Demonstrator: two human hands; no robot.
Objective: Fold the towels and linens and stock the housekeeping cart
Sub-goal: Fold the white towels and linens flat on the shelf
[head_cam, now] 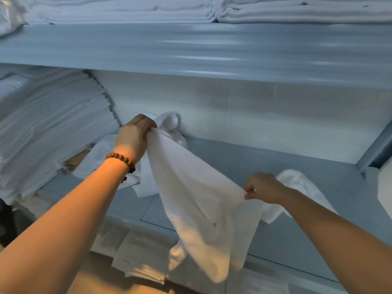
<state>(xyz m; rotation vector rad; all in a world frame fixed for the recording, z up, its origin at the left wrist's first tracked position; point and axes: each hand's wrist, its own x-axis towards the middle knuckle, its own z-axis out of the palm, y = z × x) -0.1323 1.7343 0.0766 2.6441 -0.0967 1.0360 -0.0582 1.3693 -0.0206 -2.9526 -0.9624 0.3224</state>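
white cloth [197, 200] hangs stretched over the grey shelf [275, 166], bunched in the left hand [133, 136] and pinched at an edge by the right hand [263, 187]. its loose tail could snag, perhaps on the crumpled towel [297, 181] behind.

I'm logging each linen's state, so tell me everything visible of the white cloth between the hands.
The white cloth is plain, thin and soft-looking, unfolded and creased. The left hand grips one bunched end high; the right hand pinches its edge lower down, so it stretches slanting between them. The rest hangs loose past the front edge of the grey shelf.
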